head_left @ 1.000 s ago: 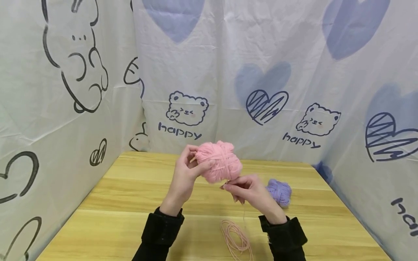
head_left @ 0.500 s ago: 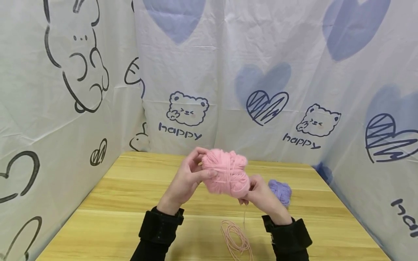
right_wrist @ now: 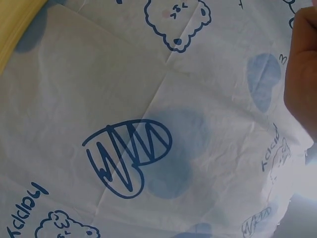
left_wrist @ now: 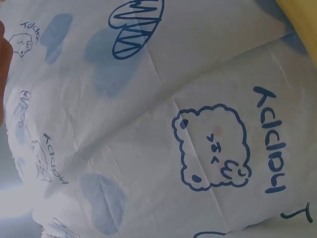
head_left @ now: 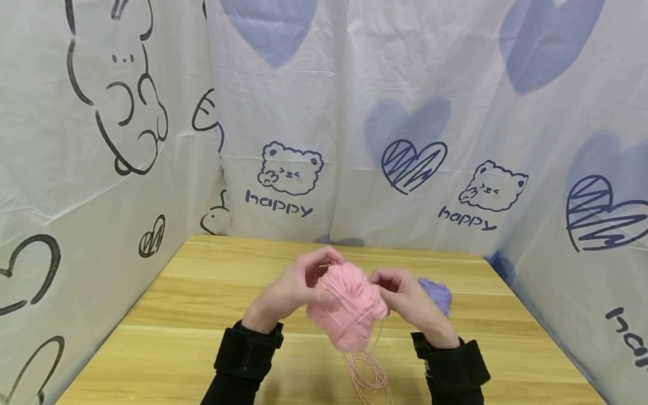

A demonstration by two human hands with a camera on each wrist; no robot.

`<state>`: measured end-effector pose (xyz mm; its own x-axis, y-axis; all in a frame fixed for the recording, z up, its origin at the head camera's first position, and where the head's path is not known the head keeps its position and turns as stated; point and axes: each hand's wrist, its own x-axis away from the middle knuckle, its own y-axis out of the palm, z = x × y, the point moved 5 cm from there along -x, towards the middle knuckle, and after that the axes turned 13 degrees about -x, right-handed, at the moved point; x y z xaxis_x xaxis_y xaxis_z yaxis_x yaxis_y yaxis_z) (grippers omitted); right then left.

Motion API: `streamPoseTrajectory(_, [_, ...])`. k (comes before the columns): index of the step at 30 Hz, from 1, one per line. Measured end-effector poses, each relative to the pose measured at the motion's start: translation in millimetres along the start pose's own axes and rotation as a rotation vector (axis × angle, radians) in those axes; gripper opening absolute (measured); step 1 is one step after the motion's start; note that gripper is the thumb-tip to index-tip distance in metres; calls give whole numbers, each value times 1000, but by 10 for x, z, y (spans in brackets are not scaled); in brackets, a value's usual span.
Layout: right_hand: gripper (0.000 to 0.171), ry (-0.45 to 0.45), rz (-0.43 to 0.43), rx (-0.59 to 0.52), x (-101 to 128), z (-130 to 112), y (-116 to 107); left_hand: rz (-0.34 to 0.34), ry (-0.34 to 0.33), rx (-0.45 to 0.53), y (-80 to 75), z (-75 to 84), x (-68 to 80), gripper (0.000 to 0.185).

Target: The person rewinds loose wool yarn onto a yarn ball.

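A person in black sleeves holds a pink ball of yarn (head_left: 349,306) just above a wooden table (head_left: 177,315), near the middle of the head view. The left hand (head_left: 298,287) grips the ball from its 9 o'clock side, fingers curled over the top and thumb pressed to the wool. The right hand (head_left: 405,295) sits at the ball's 3 o'clock, fingers bent and pinched together at the ball's upper edge; whether they pinch a strand cannot be told.

The ball is a rough oval, its long axis running from about 11 o'clock down to 5 o'clock. A loose strand drops from its underside to a coil of pink yarn (head_left: 367,374) lying on the table at 6 o'clock. A purple ball of yarn (head_left: 437,293) rests on the table at 3 o'clock, partly hidden behind the right hand.

A printed white cloth backdrop (head_left: 324,112) walls in the table on three sides, patterned with blue hearts, bears and rabbits; the word "happy" is legible under each bear.

Only the head view shows the yarn and the grips. The left wrist view shows the backdrop (left_wrist: 163,124) turned sideways, with a bear and "happy". The right wrist view shows cloth, a scribbled heart and an edge of the hand (right_wrist: 303,74).
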<state>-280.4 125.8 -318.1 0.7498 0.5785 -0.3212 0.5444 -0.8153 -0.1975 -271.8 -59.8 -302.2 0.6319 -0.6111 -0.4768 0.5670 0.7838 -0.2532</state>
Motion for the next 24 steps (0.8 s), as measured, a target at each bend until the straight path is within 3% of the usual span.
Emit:
streamPoseTrajectory(3, [17, 13, 71, -2, 0, -8, -23, -17, -8, -90, 18, -16, -4, 44])
streamPoseTrajectory(6, [18, -3, 156, 0, 8, -28, -52, 10, -38, -222, 17, -53, -18, 42])
streamPoseTrajectory(10, [17, -46, 239, 4, 28, -69, -78, 113, -92, -389, -7, -101, -38, 38])
streamPoseTrajectory(13, [15, -79, 249, 16, 37, -103, -73, 209, -117, -457, -38, -116, -53, 37])
streamPoseTrajectory(19, [13, -124, 197, -6, 13, -115, -1, 453, -140, -489, -148, -128, -45, 38])
streamPoseTrajectory(24, [15, -120, 96, -39, -17, -94, 98, 616, -95, -364, -215, -105, -14, 40])
